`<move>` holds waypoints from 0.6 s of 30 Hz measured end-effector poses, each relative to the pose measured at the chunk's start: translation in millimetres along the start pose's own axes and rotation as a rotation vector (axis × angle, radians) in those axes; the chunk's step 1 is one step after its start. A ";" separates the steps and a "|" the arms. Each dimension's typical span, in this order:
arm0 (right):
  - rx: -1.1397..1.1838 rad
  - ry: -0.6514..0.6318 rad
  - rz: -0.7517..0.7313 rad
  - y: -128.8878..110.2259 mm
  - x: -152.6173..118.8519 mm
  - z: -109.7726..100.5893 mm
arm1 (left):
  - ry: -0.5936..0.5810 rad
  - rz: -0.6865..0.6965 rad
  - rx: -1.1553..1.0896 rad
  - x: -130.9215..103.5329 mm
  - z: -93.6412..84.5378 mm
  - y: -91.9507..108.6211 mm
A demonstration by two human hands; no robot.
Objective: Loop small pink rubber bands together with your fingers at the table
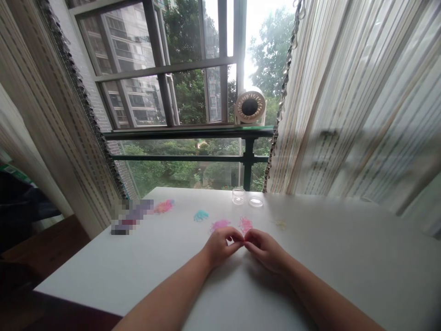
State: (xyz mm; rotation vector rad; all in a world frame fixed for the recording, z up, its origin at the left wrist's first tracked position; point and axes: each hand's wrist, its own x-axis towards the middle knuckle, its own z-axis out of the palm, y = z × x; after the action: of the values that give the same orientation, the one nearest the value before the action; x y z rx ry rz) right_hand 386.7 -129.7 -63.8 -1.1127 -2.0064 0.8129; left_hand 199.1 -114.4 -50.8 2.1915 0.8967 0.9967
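Note:
My left hand (220,246) and my right hand (267,252) meet over the white table (144,271), thumbs and forefingers pinched tip to tip. Whatever they hold is too small to name; a hint of red shows at the fingertips. Just beyond them lie a pink pile (245,224) and a purple-pink pile (220,224) of thin strands that look like small rubber bands. To the left is a turquoise pile (200,215), and farther left a mixed pink and orange pile (164,206). A pale yellow pile (280,224) sits to the right of my hands.
At the table's far edge stand a clear round jar (238,196) and a clear shallow lid or dish (255,202). A blurred-out item (132,218) lies at the left edge. Behind are a railing (193,134), a round white fan (250,106) and curtains (344,101).

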 end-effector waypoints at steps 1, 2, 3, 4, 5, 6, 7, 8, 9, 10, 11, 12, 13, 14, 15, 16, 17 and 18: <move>-0.001 0.004 -0.002 -0.6 -0.1 -0.1 | 0.000 0.000 -0.001 0.0 0.0 0.2; -0.001 0.008 -0.002 -1.1 -0.1 0.0 | 0.001 0.000 -0.003 0.0 0.0 0.3; 0.002 0.010 0.000 -1.4 -0.2 0.1 | 0.004 -0.001 -0.006 -0.1 0.0 0.4; 0.005 0.009 0.005 -1.6 -0.2 0.3 | 0.005 -0.002 -0.008 -0.1 0.1 0.3; 0.009 0.007 0.010 -1.6 -0.2 0.6 | 0.006 -0.003 -0.010 -0.2 0.2 0.1; 0.012 0.007 0.016 -1.3 -0.3 0.9 | 0.006 -0.004 -0.012 -0.2 0.3 -0.1; 0.013 0.007 0.021 -0.9 -0.3 1.2 | 0.006 -0.006 -0.014 -0.2 0.4 -0.5; 0.014 0.008 0.023 -0.4 -0.2 1.4 | 0.004 -0.007 -0.017 -0.2 0.5 -0.8; 0.012 0.011 0.022 0.1 -0.2 1.4 | 0.002 -0.007 -0.020 -0.1 0.5 -1.2; 0.010 0.014 0.019 0.5 -0.1 1.4 | -0.001 -0.008 -0.022 0.0 0.5 -1.4; 0.006 0.017 0.016 0.8 0.0 1.2 | -0.004 -0.009 -0.024 0.2 0.5 -1.6; 0.000 0.019 0.013 0.9 0.1 0.8 | -0.005 -0.012 -0.024 0.3 0.4 -1.7; -0.007 0.020 0.012 0.7 0.2 0.3 | -0.006 -0.016 -0.021 0.5 0.3 -1.7; -0.015 0.021 0.011 0.4 0.2 -0.2 | -0.005 -0.022 -0.017 0.6 0.1 -1.5; -0.022 0.023 0.011 -0.1 0.2 -0.8 | -0.001 -0.029 -0.013 0.7 -0.2 -1.3; -0.029 0.024 0.010 -0.8 0.1 -1.4 | 0.003 -0.037 -0.008 0.7 -0.4 -1.0; -0.035 0.025 0.009 -1.5 0.0 -1.9 | 0.007 -0.046 -0.004 0.8 -0.7 -0.8; -0.040 0.025 0.009 -2.3 -0.2 -2.4 | 0.010 -0.055 0.000 0.8 -0.9 -0.6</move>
State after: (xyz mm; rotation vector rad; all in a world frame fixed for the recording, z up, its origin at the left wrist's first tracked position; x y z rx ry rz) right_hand 387.7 -130.4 -60.8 -1.1491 -2.0059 0.7629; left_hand 198.6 -113.2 -50.4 2.1520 0.9567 0.9828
